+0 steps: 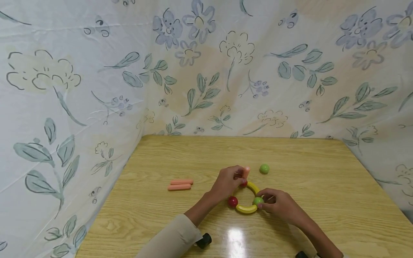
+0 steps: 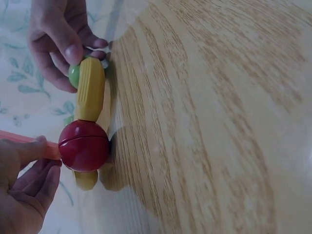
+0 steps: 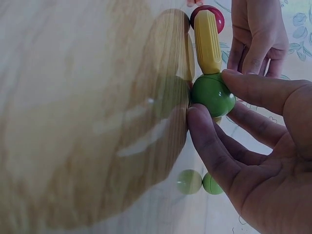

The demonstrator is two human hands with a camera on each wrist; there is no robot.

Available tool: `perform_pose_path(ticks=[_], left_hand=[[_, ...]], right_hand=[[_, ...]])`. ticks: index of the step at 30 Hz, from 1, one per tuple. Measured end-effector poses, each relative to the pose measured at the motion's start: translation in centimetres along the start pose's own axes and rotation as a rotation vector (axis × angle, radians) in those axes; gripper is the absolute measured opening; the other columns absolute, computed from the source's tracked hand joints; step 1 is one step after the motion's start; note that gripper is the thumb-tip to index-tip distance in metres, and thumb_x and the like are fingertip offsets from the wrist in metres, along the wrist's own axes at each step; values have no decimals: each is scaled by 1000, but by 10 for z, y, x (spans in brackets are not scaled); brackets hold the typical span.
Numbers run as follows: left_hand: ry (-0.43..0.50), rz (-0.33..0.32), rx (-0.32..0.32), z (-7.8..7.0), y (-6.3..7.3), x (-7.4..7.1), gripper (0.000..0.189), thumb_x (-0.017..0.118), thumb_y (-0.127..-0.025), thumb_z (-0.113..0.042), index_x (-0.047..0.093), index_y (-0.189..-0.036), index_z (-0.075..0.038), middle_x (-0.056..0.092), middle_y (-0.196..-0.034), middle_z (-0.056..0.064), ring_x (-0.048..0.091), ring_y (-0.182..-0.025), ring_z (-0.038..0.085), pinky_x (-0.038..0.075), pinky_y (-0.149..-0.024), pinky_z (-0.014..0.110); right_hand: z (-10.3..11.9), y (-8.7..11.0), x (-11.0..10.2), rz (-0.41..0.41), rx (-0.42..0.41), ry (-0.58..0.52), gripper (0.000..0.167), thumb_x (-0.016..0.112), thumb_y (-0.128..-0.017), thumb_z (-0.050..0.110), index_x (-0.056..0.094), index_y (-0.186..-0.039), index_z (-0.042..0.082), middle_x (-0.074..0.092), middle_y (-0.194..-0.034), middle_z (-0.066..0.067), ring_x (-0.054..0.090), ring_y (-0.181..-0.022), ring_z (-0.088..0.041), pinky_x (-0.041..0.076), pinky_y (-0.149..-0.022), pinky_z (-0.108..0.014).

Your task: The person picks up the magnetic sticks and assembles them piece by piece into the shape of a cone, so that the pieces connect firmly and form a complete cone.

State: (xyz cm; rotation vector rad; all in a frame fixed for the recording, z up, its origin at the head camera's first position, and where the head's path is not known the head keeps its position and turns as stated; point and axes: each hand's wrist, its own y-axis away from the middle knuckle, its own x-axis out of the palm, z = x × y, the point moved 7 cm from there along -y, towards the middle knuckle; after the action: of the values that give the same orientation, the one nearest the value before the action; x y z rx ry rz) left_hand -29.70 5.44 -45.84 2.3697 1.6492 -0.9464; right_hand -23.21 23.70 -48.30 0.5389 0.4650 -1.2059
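- Two red balls, one green ball and yellow curved pieces lie joined in a circle on the wood-grain desk [image 1: 322,165], between both hands.
- Left hand [image 1: 227,182] pinches an upright pink stick [image 1: 246,172] with its fingers closed narrow around it; the stick's lower end is at the far red ball [image 1: 244,184], though whether it is seated there I cannot tell.
- Right hand [image 1: 281,205] holds the green ball [image 1: 257,201] on the circle's right side, thumb and fingers gripping it from either side.
- The near red ball [image 1: 233,201] sits at the left, with the front yellow piece [image 1: 246,209] running from it to the held ball.
- The far yellow piece [image 1: 253,187] bends between the held ball and the far red one.
- A loose green ball [image 1: 264,168] rests beyond the circle, near the upright stick but apart from it.
- Two more pink sticks [image 1: 179,187] lie side by side, left of the left hand.
- Floral cloth [image 1: 206,96] hangs behind the desk.
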Motion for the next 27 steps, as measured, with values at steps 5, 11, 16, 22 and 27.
perform_pose_path(ticks=[5, 11, 16, 22, 27], left_hand=[[-15, 18, -1, -1, 1, 1, 31, 77, -97, -7, 73, -128, -8, 76, -120, 6, 74, -108, 16, 57, -90, 20], [-42, 25, 17, -2, 8, -4, 37, 76, -99, -11, 71, -135, -10, 74, -128, 8, 72, -117, 21, 58, -92, 22], [-46, 14, 8, -2, 20, -14, 38, 76, -99, -13, 71, -136, -9, 71, -130, 11, 69, -119, 24, 58, -94, 27], [-52, -9, 4, 0, 38, -34, 37, 75, -100, -16, 70, -137, -11, 71, -131, 8, 67, -119, 22, 58, -98, 39], [-70, -44, 6, 8, 54, -55, 37, 75, -100, -15, 71, -136, -10, 70, -132, 8, 66, -120, 25, 58, -97, 44]], right_hand=[[1, 0, 0, 0, 2, -6, 32, 82, -94, 24, 74, -121, 8, 73, -105, -9, 72, -93, -21, 60, -69, -33], [0, 0, 2, 4, 4, -10, 32, 83, -94, 26, 74, -120, 9, 73, -105, -9, 72, -93, -22, 59, -70, -33], [0, 1, 2, 1, 0, -8, 32, 83, -94, 25, 74, -120, 9, 73, -106, -9, 72, -94, -22, 60, -70, -33], [0, 2, 2, -2, 8, -11, 33, 83, -93, 23, 74, -121, 8, 73, -107, -10, 72, -95, -23, 60, -70, -33], [0, 1, 1, -29, 9, 5, 33, 84, -93, 22, 74, -121, 9, 74, -107, -8, 73, -93, -22, 60, -69, -34]])
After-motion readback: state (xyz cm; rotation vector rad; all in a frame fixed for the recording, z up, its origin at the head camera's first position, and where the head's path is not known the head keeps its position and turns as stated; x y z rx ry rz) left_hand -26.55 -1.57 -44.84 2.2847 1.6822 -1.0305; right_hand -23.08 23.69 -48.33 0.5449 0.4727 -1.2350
